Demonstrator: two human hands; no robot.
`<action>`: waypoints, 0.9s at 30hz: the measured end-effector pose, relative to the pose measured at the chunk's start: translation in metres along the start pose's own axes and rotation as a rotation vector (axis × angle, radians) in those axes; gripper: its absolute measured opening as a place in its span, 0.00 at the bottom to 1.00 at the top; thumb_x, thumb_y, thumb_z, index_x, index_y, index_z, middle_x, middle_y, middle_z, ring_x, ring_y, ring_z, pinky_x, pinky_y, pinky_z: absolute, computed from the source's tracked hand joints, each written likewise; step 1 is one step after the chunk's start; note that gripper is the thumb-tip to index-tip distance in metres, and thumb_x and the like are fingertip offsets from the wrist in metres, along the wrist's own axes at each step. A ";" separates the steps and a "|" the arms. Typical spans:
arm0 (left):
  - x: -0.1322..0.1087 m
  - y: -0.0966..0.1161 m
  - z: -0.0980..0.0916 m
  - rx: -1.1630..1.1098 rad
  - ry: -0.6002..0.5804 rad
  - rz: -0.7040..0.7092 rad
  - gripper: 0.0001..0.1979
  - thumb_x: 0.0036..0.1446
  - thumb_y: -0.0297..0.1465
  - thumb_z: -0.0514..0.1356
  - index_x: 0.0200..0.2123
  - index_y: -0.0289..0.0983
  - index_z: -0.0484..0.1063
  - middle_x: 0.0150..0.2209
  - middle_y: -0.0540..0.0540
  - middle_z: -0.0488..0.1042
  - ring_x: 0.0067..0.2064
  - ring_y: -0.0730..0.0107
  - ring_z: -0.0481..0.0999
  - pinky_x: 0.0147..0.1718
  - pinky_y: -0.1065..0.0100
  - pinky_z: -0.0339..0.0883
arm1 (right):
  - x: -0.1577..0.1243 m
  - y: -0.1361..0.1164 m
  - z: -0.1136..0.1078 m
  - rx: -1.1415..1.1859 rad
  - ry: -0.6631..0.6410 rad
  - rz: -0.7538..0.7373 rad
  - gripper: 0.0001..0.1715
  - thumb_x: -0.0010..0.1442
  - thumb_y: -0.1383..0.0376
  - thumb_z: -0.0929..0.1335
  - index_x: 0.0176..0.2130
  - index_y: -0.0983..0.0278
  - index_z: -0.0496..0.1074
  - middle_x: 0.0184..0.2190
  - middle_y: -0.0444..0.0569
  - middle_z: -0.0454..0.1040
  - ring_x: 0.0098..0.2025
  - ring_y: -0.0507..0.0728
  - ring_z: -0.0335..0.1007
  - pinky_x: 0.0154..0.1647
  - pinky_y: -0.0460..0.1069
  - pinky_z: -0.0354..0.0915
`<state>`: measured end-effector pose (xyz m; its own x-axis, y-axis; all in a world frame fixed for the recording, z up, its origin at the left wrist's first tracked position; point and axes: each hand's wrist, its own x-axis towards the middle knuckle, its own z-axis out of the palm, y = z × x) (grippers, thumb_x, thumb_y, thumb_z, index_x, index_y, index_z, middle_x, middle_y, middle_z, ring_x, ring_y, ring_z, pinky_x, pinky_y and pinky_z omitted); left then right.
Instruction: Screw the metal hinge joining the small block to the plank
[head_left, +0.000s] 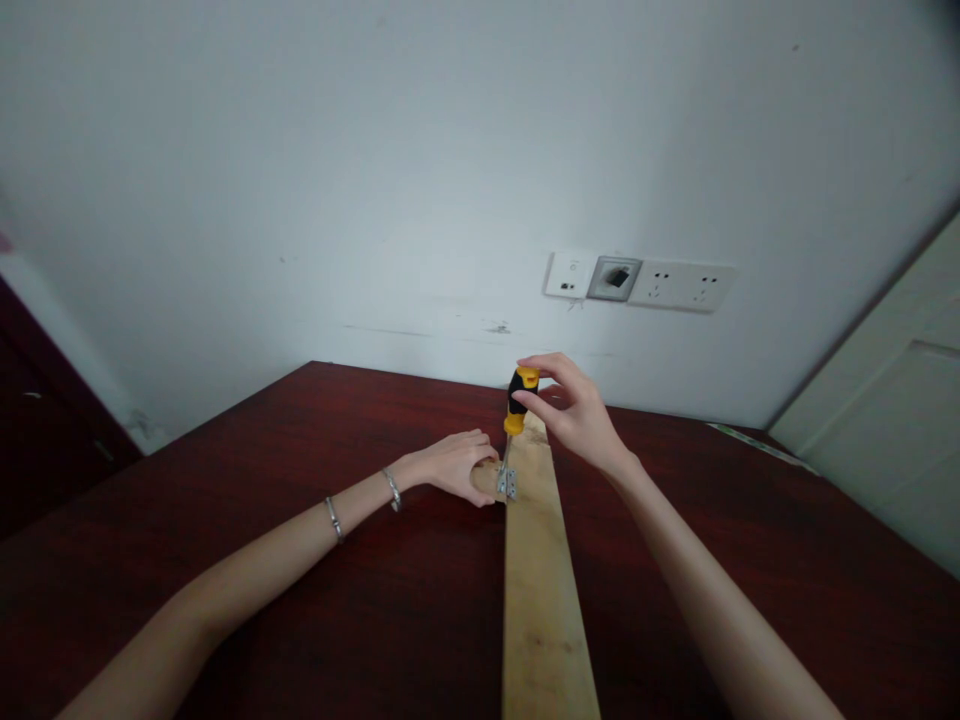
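Note:
My right hand grips the yellow and black handle of a screwdriver, which stands nearly upright. Its shaft points down to a small metal hinge. The hinge lies across the edge of a long wooden board and a small wooden piece on the board's left. Around that small piece are the fingers and thumb of my left hand, holding it against the board. Whether the tip sits in a screw is too small to tell.
The board lies lengthwise on a dark red wooden table. Behind the table is a white wall with a row of sockets. A pale panelled door stands at the right. A flat strip lies near the table's back right edge.

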<state>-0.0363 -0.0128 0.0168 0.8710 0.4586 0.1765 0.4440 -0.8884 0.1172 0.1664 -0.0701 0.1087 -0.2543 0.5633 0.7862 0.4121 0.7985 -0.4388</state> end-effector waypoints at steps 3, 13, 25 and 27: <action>0.000 0.000 0.000 -0.002 0.002 -0.001 0.28 0.44 0.47 0.67 0.44 0.35 0.72 0.40 0.43 0.69 0.41 0.60 0.70 0.43 0.65 0.63 | 0.001 -0.002 0.001 -0.053 0.006 0.005 0.14 0.56 0.60 0.71 0.44 0.57 0.72 0.41 0.49 0.68 0.44 0.57 0.68 0.35 0.49 0.72; 0.000 0.000 -0.001 -0.024 0.001 0.007 0.28 0.43 0.46 0.68 0.44 0.36 0.72 0.39 0.43 0.70 0.41 0.59 0.70 0.43 0.63 0.63 | 0.001 -0.001 -0.004 0.027 -0.071 0.020 0.17 0.62 0.63 0.66 0.51 0.54 0.70 0.50 0.49 0.72 0.50 0.58 0.69 0.44 0.54 0.71; 0.001 0.001 -0.002 -0.041 0.001 -0.005 0.26 0.43 0.45 0.68 0.42 0.35 0.72 0.38 0.44 0.69 0.40 0.59 0.70 0.42 0.63 0.63 | 0.001 -0.006 -0.007 0.071 -0.123 0.019 0.19 0.62 0.63 0.65 0.53 0.53 0.70 0.52 0.49 0.71 0.53 0.59 0.68 0.48 0.56 0.71; 0.001 0.001 -0.002 -0.029 -0.003 -0.008 0.26 0.43 0.45 0.68 0.42 0.35 0.72 0.38 0.44 0.69 0.40 0.59 0.70 0.42 0.63 0.63 | 0.001 -0.003 -0.007 0.076 -0.111 0.037 0.19 0.62 0.63 0.66 0.53 0.54 0.70 0.51 0.49 0.73 0.51 0.59 0.70 0.48 0.56 0.71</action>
<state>-0.0357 -0.0137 0.0190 0.8678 0.4658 0.1728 0.4448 -0.8834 0.1474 0.1711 -0.0736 0.1145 -0.3370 0.6093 0.7178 0.3566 0.7882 -0.5016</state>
